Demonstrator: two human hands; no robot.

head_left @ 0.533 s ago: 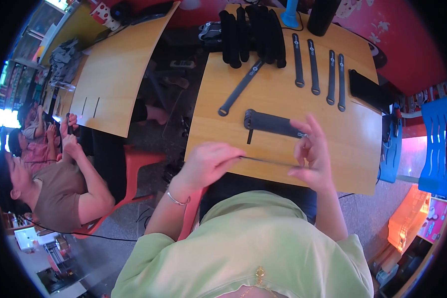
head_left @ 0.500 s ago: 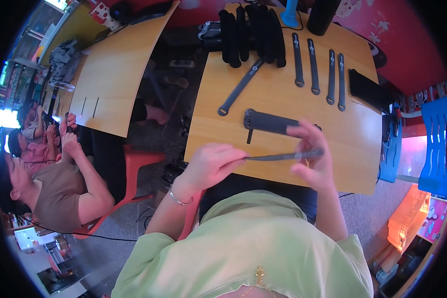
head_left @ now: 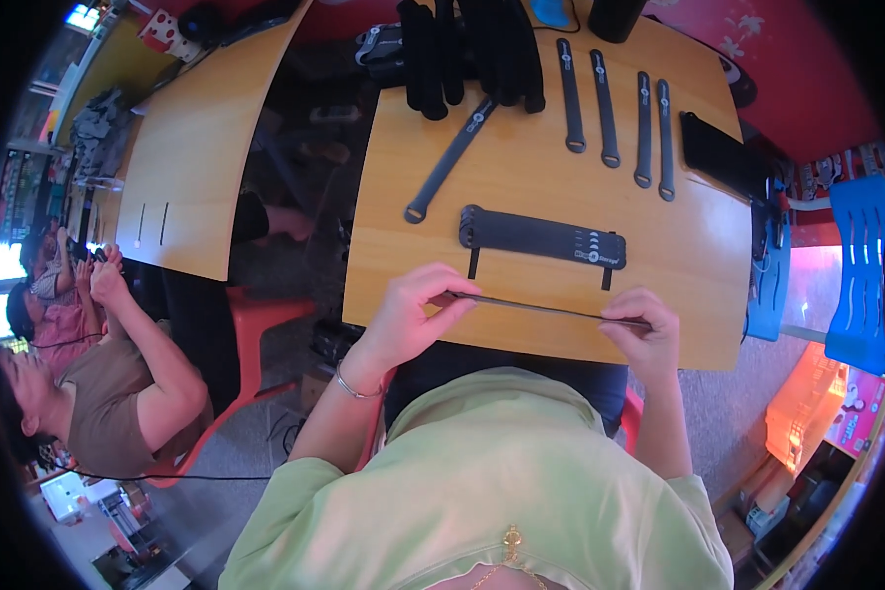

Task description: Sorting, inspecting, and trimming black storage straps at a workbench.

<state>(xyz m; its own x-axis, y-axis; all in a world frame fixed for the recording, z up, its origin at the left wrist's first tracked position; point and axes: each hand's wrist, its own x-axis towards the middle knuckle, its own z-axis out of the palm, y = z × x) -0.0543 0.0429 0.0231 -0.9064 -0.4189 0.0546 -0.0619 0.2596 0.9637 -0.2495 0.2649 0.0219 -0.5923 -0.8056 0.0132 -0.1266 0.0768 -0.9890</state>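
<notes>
My left hand (head_left: 425, 313) and my right hand (head_left: 647, 332) pinch the two ends of a dark grey strap (head_left: 541, 308), stretched edge-on above the near part of the table. Just beyond it lies a neat stack of dark grey straps (head_left: 536, 236), ring ends at the left and pale print at the right. From under the stack's ends stick out two narrow black strips, a left one (head_left: 474, 264) and a right one (head_left: 607, 279). Farther off, a single strap (head_left: 447, 165) lies slantwise, and several more straps (head_left: 604, 108) lie apart from one another at the right.
Black fabric bundles (head_left: 472, 59) sit at the table's (head_left: 403, 265) far left, a flat black case (head_left: 723, 155) at its right edge. A dark cylinder (head_left: 617, 18) stands at the back. To my left, a seated co-worker (head_left: 128, 393) is beside another table (head_left: 187, 147).
My right hand's fingers, spread before, have closed on the right end of the strap. It has moved off the stack, whose right end and second black strip now show. The view has shifted slightly.
</notes>
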